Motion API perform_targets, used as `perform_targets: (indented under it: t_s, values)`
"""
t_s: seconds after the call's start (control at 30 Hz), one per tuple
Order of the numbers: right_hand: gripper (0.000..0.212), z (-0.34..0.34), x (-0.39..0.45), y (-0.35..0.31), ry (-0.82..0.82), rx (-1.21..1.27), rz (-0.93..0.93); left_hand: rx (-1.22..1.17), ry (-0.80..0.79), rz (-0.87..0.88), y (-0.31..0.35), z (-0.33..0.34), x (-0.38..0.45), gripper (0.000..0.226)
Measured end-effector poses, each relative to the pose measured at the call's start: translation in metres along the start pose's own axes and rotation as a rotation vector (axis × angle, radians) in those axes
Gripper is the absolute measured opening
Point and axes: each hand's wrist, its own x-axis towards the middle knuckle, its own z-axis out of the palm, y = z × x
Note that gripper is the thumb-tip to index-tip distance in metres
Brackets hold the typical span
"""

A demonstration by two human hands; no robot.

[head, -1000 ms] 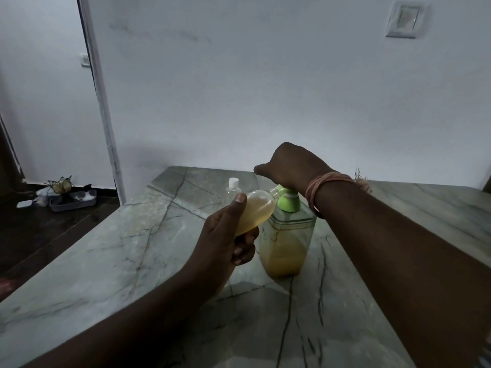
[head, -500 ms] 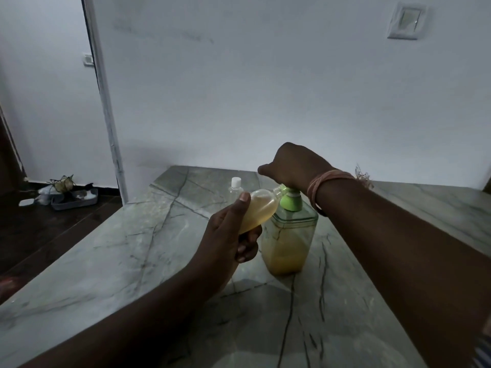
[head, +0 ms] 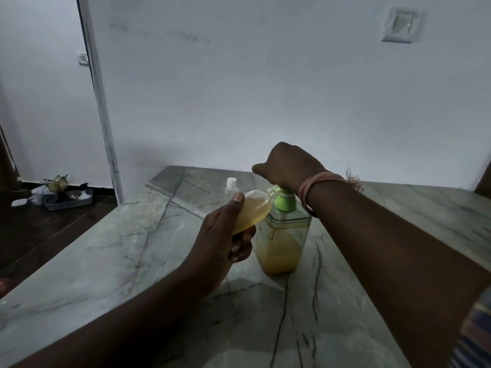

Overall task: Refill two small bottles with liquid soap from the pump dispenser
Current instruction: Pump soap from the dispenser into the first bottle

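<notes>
- A small clear bottle (head: 252, 209), largely filled with amber liquid soap, was held tilted in the left hand (head: 225, 235), its mouth turned toward the green pump head (head: 284, 200) of the dispenser.
- The left hand's fingers were wrapped around the bottle's lower end, with the thumb laid along its side.
- The pump dispenser (head: 283, 240), a square clear container standing upright on the marble-patterned table (head: 106, 248), was seen roughly half full of yellow-orange soap, the upper part empty.
- The right hand (head: 288, 166) was closed in a loose fist over the top of the pump head and pressed against it; a band of pinkish thread (head: 316, 185) was worn at the wrist.
- A second small bottle (head: 230, 191), clear and capped in white, was left standing upright on the table just behind the held bottle; whether anything was in it could not be told.
- A grey tray (head: 69, 199) holding indistinct items was seen on the dark floor by the wall, well apart from the table.
</notes>
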Motion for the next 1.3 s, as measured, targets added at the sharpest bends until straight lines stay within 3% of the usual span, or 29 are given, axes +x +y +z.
perform_targets:
  t_s: [0.2,0.3,0.4,0.63,0.8,1.1,1.3]
  values:
    - [0.031,-0.011,0.003,-0.006,-0.021,-0.132,-0.072,-0.004,0.007,-0.015,0.003,0.004,-0.001,0.036]
    - [0.036,-0.002,0.003,-0.003,0.042,-0.048,-0.054,0.014,0.01,-0.007,0.003,0.002,0.0,0.035]
    - [0.039,0.003,0.001,0.002,-0.003,0.03,-0.011,0.023,0.011,0.001,0.003,0.002,-0.002,0.034]
    - [0.037,-0.009,0.005,-0.003,-0.064,-0.085,-0.077,0.019,0.007,0.003,0.005,0.005,-0.003,0.042]
    - [0.039,0.002,0.006,0.004,0.013,0.023,-0.013,0.029,0.001,-0.006,0.002,0.002,0.0,0.036]
    - [0.033,-0.005,0.006,-0.005,-0.083,-0.101,-0.035,0.011,0.032,-0.023,0.003,0.003,-0.002,0.048]
    - [0.039,0.003,0.007,0.003,-0.024,0.005,-0.001,0.005,0.016,-0.015,0.002,0.001,-0.001,0.036]
